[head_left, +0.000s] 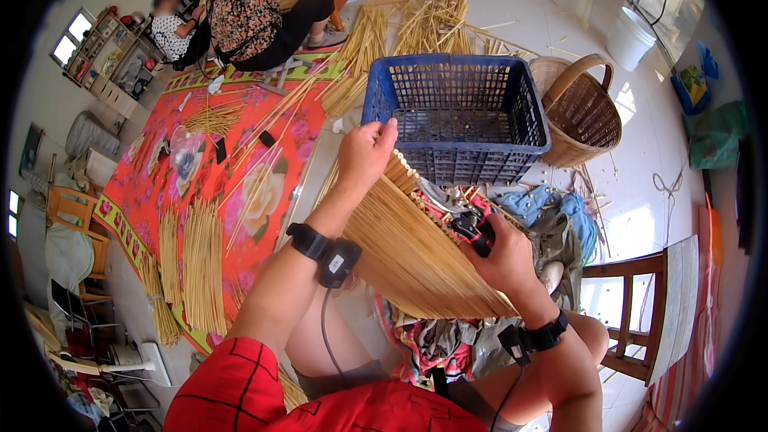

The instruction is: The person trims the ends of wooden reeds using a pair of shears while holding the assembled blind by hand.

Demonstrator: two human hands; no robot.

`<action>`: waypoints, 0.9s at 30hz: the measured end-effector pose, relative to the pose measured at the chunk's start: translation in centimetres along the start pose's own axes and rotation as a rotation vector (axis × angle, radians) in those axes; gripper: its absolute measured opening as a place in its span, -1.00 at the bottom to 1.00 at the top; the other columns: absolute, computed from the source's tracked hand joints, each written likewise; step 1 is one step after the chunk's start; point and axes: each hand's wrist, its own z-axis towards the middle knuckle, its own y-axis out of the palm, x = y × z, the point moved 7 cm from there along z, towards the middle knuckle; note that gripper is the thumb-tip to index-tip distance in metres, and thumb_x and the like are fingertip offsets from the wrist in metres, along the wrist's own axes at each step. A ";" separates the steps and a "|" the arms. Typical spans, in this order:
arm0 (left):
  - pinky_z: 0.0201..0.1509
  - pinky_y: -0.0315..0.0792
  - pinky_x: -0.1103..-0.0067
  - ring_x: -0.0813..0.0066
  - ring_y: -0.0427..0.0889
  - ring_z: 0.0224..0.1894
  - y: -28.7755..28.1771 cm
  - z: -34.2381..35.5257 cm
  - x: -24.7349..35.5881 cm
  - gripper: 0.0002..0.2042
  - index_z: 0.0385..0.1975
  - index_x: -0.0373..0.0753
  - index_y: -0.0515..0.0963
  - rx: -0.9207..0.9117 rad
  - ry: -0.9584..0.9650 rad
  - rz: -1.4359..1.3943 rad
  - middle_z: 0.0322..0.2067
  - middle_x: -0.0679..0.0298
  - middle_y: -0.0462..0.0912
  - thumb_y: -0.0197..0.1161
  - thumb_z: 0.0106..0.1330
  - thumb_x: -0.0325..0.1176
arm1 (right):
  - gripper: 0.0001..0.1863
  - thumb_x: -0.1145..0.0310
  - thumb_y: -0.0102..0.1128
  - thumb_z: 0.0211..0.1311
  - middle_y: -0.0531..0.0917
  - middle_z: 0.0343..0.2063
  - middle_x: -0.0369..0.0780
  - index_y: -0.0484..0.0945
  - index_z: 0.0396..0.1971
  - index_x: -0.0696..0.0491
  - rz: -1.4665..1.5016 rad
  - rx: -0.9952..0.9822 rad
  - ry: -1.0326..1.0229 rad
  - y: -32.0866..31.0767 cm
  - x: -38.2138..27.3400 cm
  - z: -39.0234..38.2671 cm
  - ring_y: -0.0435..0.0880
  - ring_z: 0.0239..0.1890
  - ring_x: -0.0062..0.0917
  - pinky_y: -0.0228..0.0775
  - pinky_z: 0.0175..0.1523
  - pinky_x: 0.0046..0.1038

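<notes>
Red checked fabric of the wearer's shirt (228, 384) fills the bottom edge, with bare knees spread beyond it. Across the lap slopes a broad panel of golden stalks (416, 244), laid side by side, their cut ends lining its far right edge. The left hand (364, 156) is curled closed at the panel's upper corner, thumb up; whether it pinches a stalk cannot be told. The right hand (508, 252) grips a red-and-black hand tool (478, 237), apparently a cutter, beside that edge; its tip is hard to make out.

Good handling here would likely mean steadying the panel with the left hand, keeping its fingers well away from the tool, and setting the tool square to the stalk ends before each squeeze, so that the edge stays even and nothing splits.

Crumpled cloths (448, 344) lie under the panel. Just beyond stand a blue mesh crate (472, 148) and, beside it, a wicker basket (580, 116). To the left, a red floral floor cover (240, 168) carries 2 large upright-lying bundles of stalks (204, 268). Farther back on the pale tiled floor (552, 12), 2 people (248, 12) sit near more straw; a white bucket (632, 38) stands at right.
</notes>
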 end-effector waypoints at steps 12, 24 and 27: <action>-0.47 0.39 0.27 -0.04 0.58 -0.55 2.0 -1.8 4.9 -0.56 -0.59 -0.27 0.57 -0.057 0.043 -0.003 -0.65 0.05 0.59 0.18 0.40 -0.02 | -0.62 0.45 0.50 0.03 0.61 -0.33 -0.34 0.51 -0.17 0.14 0.949 -0.077 0.169 3.7 -0.6 4.8 0.54 -0.29 -0.67 0.44 -0.13 -0.57; -0.47 0.38 0.23 -0.08 0.58 -0.54 2.4 -2.0 5.8 -0.56 -0.61 -0.28 0.55 -0.077 0.105 0.006 -0.64 0.02 0.58 0.20 0.39 -0.03 | -0.70 0.47 0.48 0.06 0.54 -0.46 -0.38 0.52 -0.26 0.11 0.789 -0.200 0.077 2.8 -1.2 6.6 0.48 -0.39 -0.71 0.40 -0.25 -0.56; -0.48 0.37 0.23 -0.07 0.58 -0.55 2.5 -2.0 5.8 -0.56 -0.60 -0.30 0.55 -0.083 0.131 0.014 -0.65 0.02 0.58 0.21 0.38 -0.04 | -0.72 0.49 0.45 0.10 0.56 -0.44 -0.38 0.53 -0.22 0.12 0.847 -0.271 0.061 2.8 -1.1 6.9 0.51 -0.39 -0.71 0.42 -0.26 -0.56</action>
